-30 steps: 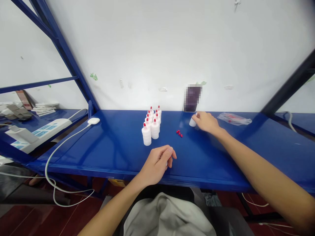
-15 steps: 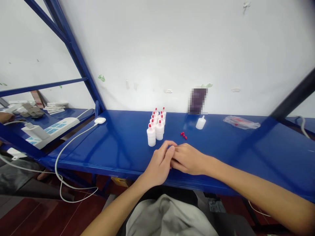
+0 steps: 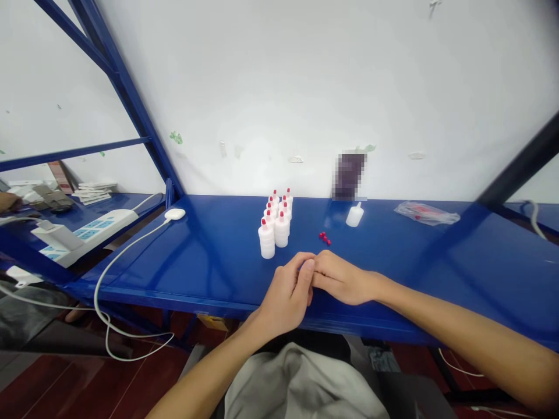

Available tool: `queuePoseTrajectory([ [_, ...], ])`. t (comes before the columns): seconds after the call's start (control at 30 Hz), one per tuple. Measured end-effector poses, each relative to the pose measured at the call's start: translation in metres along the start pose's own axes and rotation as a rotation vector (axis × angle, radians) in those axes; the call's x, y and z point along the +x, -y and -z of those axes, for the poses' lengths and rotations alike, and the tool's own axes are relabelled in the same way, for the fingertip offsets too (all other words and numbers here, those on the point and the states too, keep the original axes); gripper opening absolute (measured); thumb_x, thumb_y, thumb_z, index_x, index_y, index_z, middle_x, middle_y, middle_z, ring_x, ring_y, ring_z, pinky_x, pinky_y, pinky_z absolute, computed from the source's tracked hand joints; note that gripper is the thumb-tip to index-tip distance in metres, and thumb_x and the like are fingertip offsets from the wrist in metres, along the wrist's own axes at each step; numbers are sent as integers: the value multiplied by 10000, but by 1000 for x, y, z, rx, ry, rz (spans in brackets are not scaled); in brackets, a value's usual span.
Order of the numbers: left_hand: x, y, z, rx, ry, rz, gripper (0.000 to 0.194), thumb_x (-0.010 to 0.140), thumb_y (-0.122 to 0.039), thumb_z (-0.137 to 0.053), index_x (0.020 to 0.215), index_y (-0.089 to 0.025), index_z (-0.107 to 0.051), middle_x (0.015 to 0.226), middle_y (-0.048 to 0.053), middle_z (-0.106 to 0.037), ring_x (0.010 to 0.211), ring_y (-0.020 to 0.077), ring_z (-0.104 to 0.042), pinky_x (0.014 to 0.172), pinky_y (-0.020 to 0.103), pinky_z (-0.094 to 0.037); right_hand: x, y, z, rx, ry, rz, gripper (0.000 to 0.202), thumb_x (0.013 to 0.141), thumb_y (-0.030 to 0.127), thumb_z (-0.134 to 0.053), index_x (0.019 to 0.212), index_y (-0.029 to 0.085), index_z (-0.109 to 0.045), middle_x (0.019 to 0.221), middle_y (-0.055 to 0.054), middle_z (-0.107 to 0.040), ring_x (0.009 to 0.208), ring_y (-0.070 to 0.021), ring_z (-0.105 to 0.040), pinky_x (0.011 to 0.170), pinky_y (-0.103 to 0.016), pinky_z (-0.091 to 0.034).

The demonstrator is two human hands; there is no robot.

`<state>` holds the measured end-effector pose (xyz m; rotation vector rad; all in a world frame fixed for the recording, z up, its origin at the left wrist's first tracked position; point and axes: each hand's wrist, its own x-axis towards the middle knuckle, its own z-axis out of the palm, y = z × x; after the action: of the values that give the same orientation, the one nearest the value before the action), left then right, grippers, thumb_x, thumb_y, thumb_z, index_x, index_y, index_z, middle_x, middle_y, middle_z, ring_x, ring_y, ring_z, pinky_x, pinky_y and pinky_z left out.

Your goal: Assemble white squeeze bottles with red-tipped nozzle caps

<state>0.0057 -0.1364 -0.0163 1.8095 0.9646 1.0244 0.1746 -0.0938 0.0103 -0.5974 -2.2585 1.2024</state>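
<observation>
My left hand and my right hand touch each other above the front part of the blue table. The left fingers curl over the right fingertips, and both hands are closed. Whether anything small lies between them is hidden. Beyond my left hand, several white bottles with red caps stand upright in two rows. Several loose red caps lie just past my right hand. Farther back, a white bottle without a red cap stands apart.
A clear plastic bag with red bits lies at the back right. At the left are a white plug-in device with its cable, a power strip and blue frame posts. A pixelated dark object leans at the wall.
My hands remain together but have shifted slightly, the left one a little to the right. The whole view has moved slightly. Bottles and loose caps keep their arrangement.
</observation>
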Motion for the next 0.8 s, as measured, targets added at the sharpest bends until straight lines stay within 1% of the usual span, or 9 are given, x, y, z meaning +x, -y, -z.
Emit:
queuePoseTrajectory([
  [0.1,-7,2,0,71,-16,-55,450,1035,-455,-342,1208,-148,-622,501,-61,-447,463,96,-432,522,234,-328,-7,-12,31,95,-435,-31,481,978,441,-372,547,242,-294,451,69,-284,397,-101,-275,438,-262,-305],
  [0.17,-10,1,0,74,5,-89,443,1037,-440,-339,1168,-158,-654,504,-58,-438,469,92,-420,525,235,-320,-15,-20,58,-129,-650,-10,464,973,428,-386,570,238,-259,503,61,-271,452,-106,-255,489,-273,-273],
  [0.2,-10,0,0,61,18,-94,444,1039,-437,-332,1160,-163,-659,513,-55,-446,477,93,-424,530,235,-325,-18,-24,69,-330,-668,-44,450,966,410,-413,576,231,-276,520,53,-284,478,-113,-276,510,-276,-253],
  [0.33,-8,-5,-1,2,35,-38,443,1037,-451,-325,1179,-184,-648,557,-48,-486,512,98,-457,547,233,-353,-22,-36,86,-874,-390,-309,341,981,380,-395,684,215,-431,609,5,-503,575,-158,-461,584,-281,-292],
  [0.4,-7,-7,-1,-15,30,1,441,1033,-464,-332,1176,-189,-646,555,-50,-481,509,99,-453,540,233,-351,-19,-40,81,-994,-241,-414,354,1002,395,-348,743,211,-504,688,-30,-599,629,-184,-538,596,-283,-309],
  [0.5,-5,-7,0,-36,20,27,443,1030,-475,-332,1170,-188,-639,549,-51,-483,514,103,-449,548,237,-353,-15,-45,71,-1069,-161,-499,423,1024,417,-295,816,197,-590,806,-81,-681,721,-216,-615,613,-292,-335],
  [0.67,0,-5,2,-108,-29,68,406,1026,-481,-341,1258,-226,-555,699,-35,-524,576,97,-446,564,230,-362,-15,-40,68,-1057,-206,-514,457,1037,426,-266,880,186,-622,863,-100,-707,773,-227,-640,630,-294,-356],
  [0.73,2,-3,1,-152,-55,81,399,1025,-488,-337,1298,-251,-504,780,-29,-533,579,88,-434,556,223,-369,-14,-31,62,-1049,-264,-423,431,1033,425,-278,862,184,-592,816,-89,-686,732,-217,-616,628,-292,-356],
  [0.8,2,-1,1,-186,-76,78,398,1025,-492,-330,1328,-268,-460,847,-23,-536,579,81,-431,554,220,-379,-12,-20,49,-974,-226,-227,394,1021,436,-324,827,187,-560,769,-64,-655,678,-193,-580,631,-287,-366],
])
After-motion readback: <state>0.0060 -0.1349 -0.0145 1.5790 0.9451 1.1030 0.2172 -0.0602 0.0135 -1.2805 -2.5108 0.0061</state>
